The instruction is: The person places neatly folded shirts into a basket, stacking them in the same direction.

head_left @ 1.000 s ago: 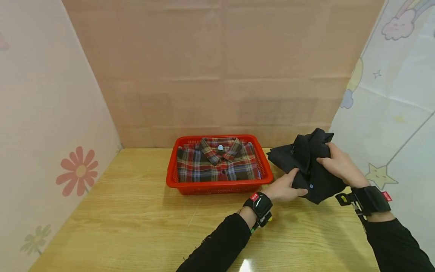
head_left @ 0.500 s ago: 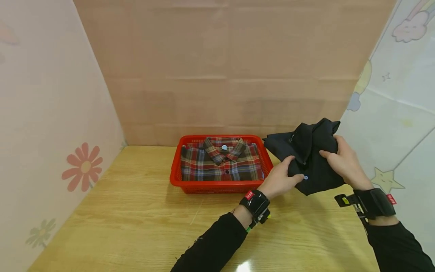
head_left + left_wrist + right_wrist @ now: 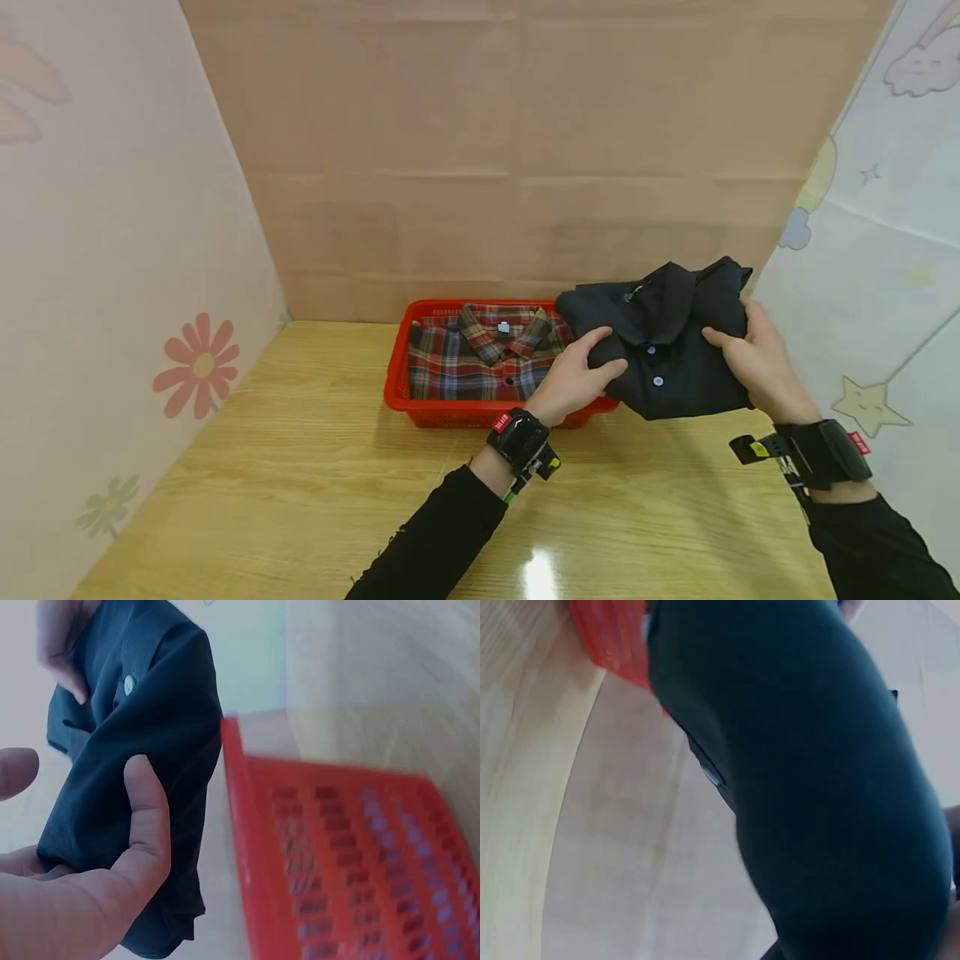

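Both hands hold up a folded black shirt (image 3: pixel 675 333) with a collar and light buttons, at the right of the head view. My left hand (image 3: pixel 577 375) grips its left edge, thumb on top and other fingers partly hidden. My right hand (image 3: pixel 761 362) grips the right edge, thumb over the front. The shirt's left part overlaps the right end of a red plastic basket (image 3: pixel 450 413). Inside the basket lies a folded plaid shirt (image 3: pixel 457 367), collar toward the back. In the right wrist view the black shirt (image 3: pixel 802 765) hides most of the hand.
The basket stands on a light wooden table (image 3: pixel 300 467) near the brown back wall (image 3: pixel 420 150). A flower-printed wall (image 3: pixel 150 250) bounds the left, and a star-printed wall (image 3: pixel 885 292) stands close beside the right hand.
The black shirt has risen off the table and moved left toward the basket, straightening out in both hands. The left hand has shifted left with it; the plaid shirt stays in the basket.
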Demonstrator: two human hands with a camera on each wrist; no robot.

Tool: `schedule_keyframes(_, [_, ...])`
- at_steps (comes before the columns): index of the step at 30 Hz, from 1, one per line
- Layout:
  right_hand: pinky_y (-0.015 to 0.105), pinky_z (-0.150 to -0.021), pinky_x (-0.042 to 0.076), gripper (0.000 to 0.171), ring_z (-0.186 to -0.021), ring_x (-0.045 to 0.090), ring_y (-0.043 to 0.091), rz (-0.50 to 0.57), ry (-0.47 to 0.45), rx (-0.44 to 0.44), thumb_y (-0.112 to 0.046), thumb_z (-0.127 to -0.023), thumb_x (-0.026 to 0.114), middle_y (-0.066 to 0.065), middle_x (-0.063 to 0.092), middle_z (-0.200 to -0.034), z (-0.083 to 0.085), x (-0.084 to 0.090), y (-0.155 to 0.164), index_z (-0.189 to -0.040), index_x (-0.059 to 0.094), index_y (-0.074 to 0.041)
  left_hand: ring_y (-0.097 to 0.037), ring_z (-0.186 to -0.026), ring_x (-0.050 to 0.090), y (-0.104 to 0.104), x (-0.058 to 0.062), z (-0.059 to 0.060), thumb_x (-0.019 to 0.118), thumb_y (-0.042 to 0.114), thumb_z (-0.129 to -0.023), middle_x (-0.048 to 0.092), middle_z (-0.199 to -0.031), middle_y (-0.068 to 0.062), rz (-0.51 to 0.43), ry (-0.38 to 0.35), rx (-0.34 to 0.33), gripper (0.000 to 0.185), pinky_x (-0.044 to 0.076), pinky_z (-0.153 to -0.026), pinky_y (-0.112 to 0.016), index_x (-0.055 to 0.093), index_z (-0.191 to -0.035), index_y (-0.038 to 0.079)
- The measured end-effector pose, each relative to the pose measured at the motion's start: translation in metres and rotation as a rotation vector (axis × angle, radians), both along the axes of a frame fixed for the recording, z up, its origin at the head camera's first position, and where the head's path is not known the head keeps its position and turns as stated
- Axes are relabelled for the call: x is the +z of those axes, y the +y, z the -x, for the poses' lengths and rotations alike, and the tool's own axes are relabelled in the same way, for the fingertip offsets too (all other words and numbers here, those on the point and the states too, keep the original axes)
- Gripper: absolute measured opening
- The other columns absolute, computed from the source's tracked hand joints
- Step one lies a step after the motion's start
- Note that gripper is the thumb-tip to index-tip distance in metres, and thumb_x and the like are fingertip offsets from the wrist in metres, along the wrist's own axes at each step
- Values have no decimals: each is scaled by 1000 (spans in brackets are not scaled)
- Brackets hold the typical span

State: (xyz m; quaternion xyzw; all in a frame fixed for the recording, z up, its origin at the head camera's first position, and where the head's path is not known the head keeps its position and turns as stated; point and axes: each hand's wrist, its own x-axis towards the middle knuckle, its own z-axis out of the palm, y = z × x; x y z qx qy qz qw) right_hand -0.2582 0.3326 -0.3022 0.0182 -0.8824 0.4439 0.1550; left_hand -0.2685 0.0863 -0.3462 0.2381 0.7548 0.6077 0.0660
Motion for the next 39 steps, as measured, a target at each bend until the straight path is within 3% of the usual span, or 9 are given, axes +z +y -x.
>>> schedule_keyframes(2, [50, -81, 35, 67, -106, 35, 42, 15, 7, 4, -30, -94, 46, 29, 26, -131, 2, -2, -4, -142, 12, 1, -14, -86, 61, -7, 2, 1, 58, 36, -88, 46, -129, 6, 9, 9, 3, 56, 49, -70, -26, 36, -139, 30])
schedule_keyframes(9, [47, -82, 36, 66, -108, 37, 38, 68, 15, 92, -34, -95, 43, 25, 26, -134, 9, -10, -24, -144, 10, -4, -13, -113, 47, -31, 8, 5, 56, 37, -88, 42, -136, 8, 178, 149, 123, 55, 41, -90, -34, 37, -139, 25])
schedule_keyframes(16, [49, -87, 36, 67, -113, 36, 34, 124, 48, 162, -35, -94, 45, 19, 25, -137, 16, -17, -43, -145, 10, -9, -15, -113, 49, -52, 8, 10, 57, 37, -88, 45, -134, 3, 251, 216, 204, 55, 42, -90, -34, 41, -137, 21])
schedule_keyframes(18, [48, -87, 36, 66, -112, 37, 33, 126, 60, 172, -34, -93, 46, 18, 27, -136, 19, -18, -49, -144, 12, -8, -14, -107, 51, -59, 7, 11, 58, 38, -87, 47, -133, 1, 276, 236, 212, 56, 42, -88, -33, 41, -137, 20])
schedule_keyframes(22, [46, -88, 37, 66, -112, 40, 32, 132, 74, 194, -33, -93, 49, 17, 30, -135, 24, -21, -57, -143, 15, -8, -15, -68, 57, -73, 5, 13, 58, 38, -87, 64, -94, -7, 317, 253, 209, 57, 46, -69, -29, 41, -137, 17])
schedule_keyframes(25, [36, -85, 42, 65, -110, 42, 30, 134, 71, 205, -32, -92, 50, 16, 32, -134, 27, -24, -62, -143, 17, -8, -14, -50, 49, -82, 5, 15, 59, 35, -87, 56, -71, -5, 323, 264, 223, 55, 42, -55, -26, 43, -136, 15])
schedule_keyframes(31, [19, -75, 46, 67, -108, 46, 27, 195, 43, 241, -33, -90, 54, 12, 35, -133, 30, -28, -71, -143, 19, -12, -14, -42, 42, -101, 8, 17, 60, 31, -87, 46, -58, -3, 366, 269, 259, 53, 36, -47, -24, 44, -135, 17])
schedule_keyframes(35, [29, -81, 47, 68, -109, 45, 28, 187, 24, 249, -35, -89, 54, 13, 33, -134, 32, -31, -76, -143, 19, -12, -14, -57, 54, -111, 7, 18, 61, 26, -87, 60, -85, -3, 406, 291, 281, 52, 44, -57, -26, 44, -135, 18])
schedule_keyframes(39, [44, -89, 42, 71, -115, 42, 30, 166, 2, 265, -37, -89, 54, 13, 30, -138, 32, -35, -81, -144, 17, -12, -16, -85, 56, -119, 4, 17, 61, 21, -87, 55, -120, -5, 452, 339, 294, 51, 47, -76, -32, 45, -135, 15])
